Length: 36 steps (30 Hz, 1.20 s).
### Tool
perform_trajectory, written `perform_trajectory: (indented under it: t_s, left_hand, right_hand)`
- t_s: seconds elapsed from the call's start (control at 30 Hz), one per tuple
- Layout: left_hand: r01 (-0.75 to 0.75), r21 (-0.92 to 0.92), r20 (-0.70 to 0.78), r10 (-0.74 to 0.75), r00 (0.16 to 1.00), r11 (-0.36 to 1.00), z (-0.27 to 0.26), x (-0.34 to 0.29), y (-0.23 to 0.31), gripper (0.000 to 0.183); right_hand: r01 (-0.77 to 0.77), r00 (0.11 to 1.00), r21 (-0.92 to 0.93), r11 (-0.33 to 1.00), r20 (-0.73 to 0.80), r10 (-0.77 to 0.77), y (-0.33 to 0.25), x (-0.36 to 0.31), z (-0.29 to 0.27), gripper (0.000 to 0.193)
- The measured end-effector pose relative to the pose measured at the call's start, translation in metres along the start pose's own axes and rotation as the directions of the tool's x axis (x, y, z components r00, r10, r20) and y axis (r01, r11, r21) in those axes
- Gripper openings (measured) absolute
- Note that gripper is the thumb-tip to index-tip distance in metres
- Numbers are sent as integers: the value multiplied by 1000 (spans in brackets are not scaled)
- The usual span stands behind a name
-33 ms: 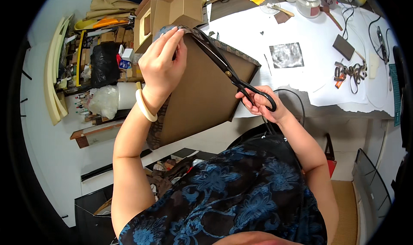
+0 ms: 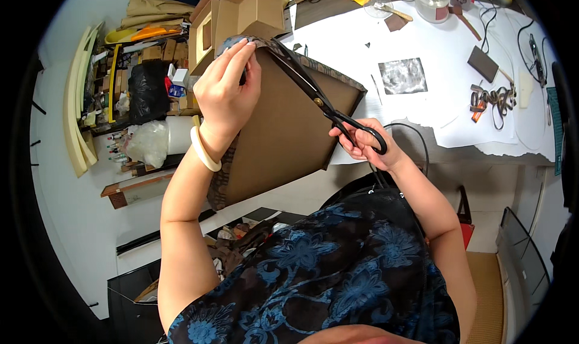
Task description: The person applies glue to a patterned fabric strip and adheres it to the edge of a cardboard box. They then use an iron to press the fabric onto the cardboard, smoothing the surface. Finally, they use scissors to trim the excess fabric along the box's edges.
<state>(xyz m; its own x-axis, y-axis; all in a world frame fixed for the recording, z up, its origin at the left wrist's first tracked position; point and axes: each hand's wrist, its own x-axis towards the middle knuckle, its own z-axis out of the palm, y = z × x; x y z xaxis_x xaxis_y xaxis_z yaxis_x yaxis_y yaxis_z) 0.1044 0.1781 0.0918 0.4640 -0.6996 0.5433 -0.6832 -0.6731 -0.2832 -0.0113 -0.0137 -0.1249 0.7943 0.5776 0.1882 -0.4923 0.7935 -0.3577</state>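
Observation:
Black-handled scissors [image 2: 319,102] are in my right hand [image 2: 373,143], its fingers closed around the handle loops. Their long blades point up and left, lying along the far edge of a large brown box-shaped piece [image 2: 283,133]. Dark patterned covering [image 2: 329,70] wraps the rims of that piece, which is tilted in front of me. At its far left corner my left hand [image 2: 226,81] pinches the patterned covering between thumb and fingers; the fingertips are partly hidden. A cream bangle [image 2: 204,149] circles my left wrist.
An open brown cardboard box [image 2: 250,12] stands beyond my left hand. On the white paper [image 2: 356,36] of the table lie a grey mottled square [image 2: 403,76], a jar [image 2: 431,3], a brush [image 2: 395,13] and coiled straps [image 2: 497,102]. Crowded shelves [image 2: 148,90] line the left wall.

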Motion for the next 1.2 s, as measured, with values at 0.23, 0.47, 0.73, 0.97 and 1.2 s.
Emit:
perform_trajectory:
  t_s: [0.23, 0.47, 0.73, 0.97, 1.2]
  left_hand:
    - [62, -1, 52, -62, 997, 998, -4, 1, 3, 21]
    - [69, -5, 53, -68, 996, 998, -4, 2, 2, 21]
    - [36, -9, 15, -36, 999, 999, -1, 0, -5, 20]
    - [60, 8, 42, -60, 997, 998, -3, 1, -2, 19]
    - [41, -9, 13, -41, 999, 999, 1, 0, -5, 20]
  right_hand:
    - [-14, 999, 50, 999, 31, 13, 0, 13, 3, 52]
    - [-18, 999, 80, 997, 48, 15, -2, 17, 3, 50]
    - [-26, 999, 109, 994, 42, 22, 0, 19, 4, 47]
    - [-33, 999, 56, 998, 4, 33, 0, 20, 2, 51]
    - [-47, 999, 47, 998, -14, 48, -2, 20, 2, 41]
